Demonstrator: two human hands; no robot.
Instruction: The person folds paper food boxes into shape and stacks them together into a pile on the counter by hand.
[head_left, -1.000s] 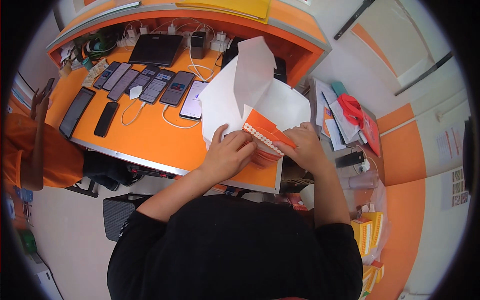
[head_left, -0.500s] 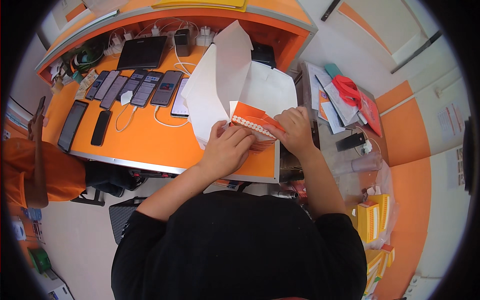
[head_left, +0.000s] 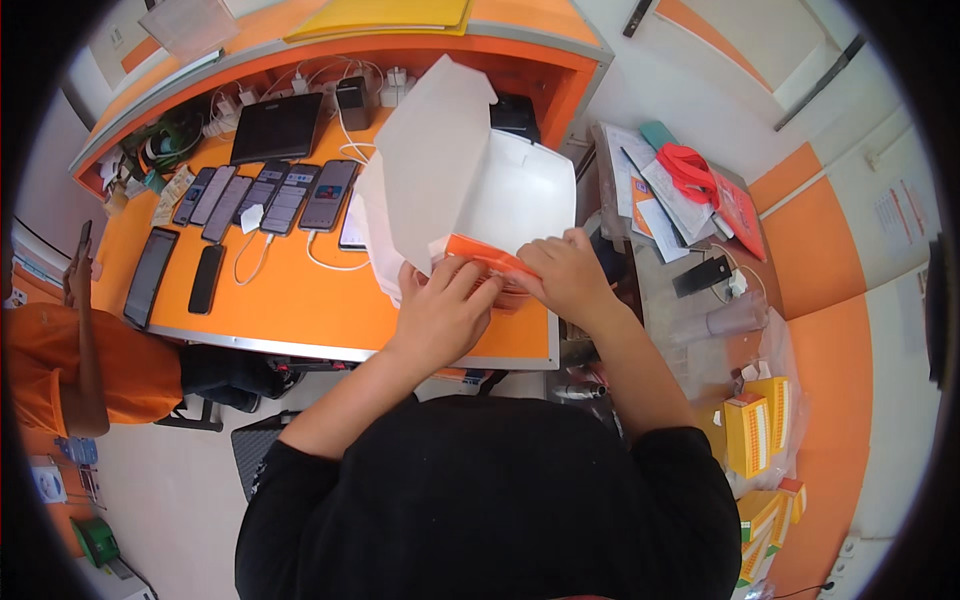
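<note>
An open cardboard box (head_left: 520,190), white inside and orange outside, stands at the front right of the orange desk. Its tall white lid (head_left: 430,150) is raised and leans to the left. Along the near side, my left hand (head_left: 447,305) curls its fingers over an orange flap (head_left: 482,250), thumb against the box's left corner. At the right end of that flap, my right hand (head_left: 568,277) pinches the edge between thumb and bent fingers. Part of the near wall is hidden behind my hands.
Several phones (head_left: 322,195) lie in a row on the desk (head_left: 265,325), some on charging cables, with a black tablet-like device (head_left: 275,128) behind. Papers and a red bag (head_left: 690,175) lie on a right-hand table; yellow boxes (head_left: 748,435) stand below. A person in orange (head_left: 120,365) sits at left.
The orange flap has folded inward over the near wall, and its row of white dots no longer shows. Both my hands have stayed on it. The whole view has shifted slightly.
</note>
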